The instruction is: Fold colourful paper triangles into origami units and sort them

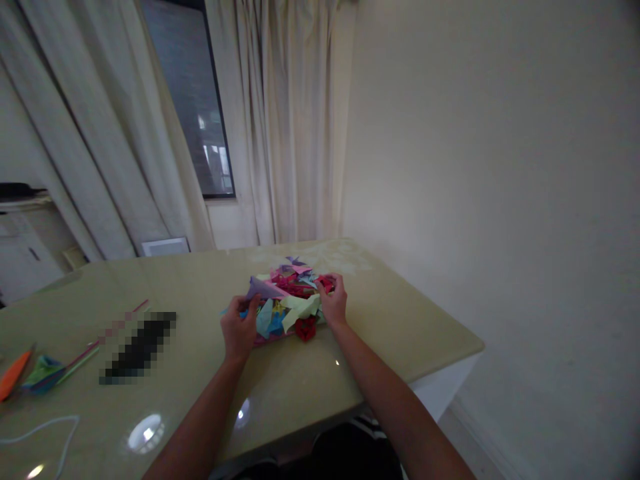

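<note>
A heap of folded coloured paper [293, 313] sits on the glossy desk [400, 327], near its front edge and between the person's two hands. The left hand [239, 327] curls at the heap's left side, its thumb by a purple paper piece [267, 289]; I cannot tell whether it grips that piece. The right hand [334, 303] pinches a red paper piece [326, 283] between thumb and fingers at the opposite side. In front lie a pale green folded paper [301, 309] and a dark red openwork piece [305, 329] (its exact shape is too small to read). Well apart, at the desk's left, are an orange folded piece [14, 375], a green-and-blue paper flower [44, 375] and a white cable [45, 423].
</note>
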Motion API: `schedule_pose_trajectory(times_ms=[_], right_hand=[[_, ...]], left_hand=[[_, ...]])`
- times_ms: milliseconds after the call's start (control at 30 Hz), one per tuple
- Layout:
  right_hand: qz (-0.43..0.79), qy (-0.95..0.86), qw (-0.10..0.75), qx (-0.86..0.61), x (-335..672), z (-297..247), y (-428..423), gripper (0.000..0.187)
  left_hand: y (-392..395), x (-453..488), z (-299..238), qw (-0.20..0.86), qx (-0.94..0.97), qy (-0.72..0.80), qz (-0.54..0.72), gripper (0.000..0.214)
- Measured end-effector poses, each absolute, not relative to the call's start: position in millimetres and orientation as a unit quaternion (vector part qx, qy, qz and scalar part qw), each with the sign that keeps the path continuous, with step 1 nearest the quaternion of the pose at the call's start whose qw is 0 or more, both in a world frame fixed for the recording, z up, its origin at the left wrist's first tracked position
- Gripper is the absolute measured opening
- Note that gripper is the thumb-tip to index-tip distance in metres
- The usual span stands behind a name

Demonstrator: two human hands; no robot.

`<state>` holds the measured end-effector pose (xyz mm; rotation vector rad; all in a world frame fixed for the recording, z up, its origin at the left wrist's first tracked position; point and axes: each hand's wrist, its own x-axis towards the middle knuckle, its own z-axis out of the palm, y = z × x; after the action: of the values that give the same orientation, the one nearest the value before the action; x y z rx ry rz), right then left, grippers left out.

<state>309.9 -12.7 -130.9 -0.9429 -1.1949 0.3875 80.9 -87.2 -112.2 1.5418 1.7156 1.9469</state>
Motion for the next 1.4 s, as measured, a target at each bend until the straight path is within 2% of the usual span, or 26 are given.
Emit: schedule_pose_trajectory(times_ms=[767,1400], right_hand=[[0.187,-0.543,0.687,-0.445,308.6,-126.6,-19.5,0.045],[0.185,-0.55,0.68,-0.448,308.5,-125.4,-21.2,0.044]], left_hand=[[-86.0,81.0,-115.8,0.041,0.529,0.555,0.64,0.029],[-85.0,80.0,-118.3,0.024,0.528,0.566,0.632,0.031]])
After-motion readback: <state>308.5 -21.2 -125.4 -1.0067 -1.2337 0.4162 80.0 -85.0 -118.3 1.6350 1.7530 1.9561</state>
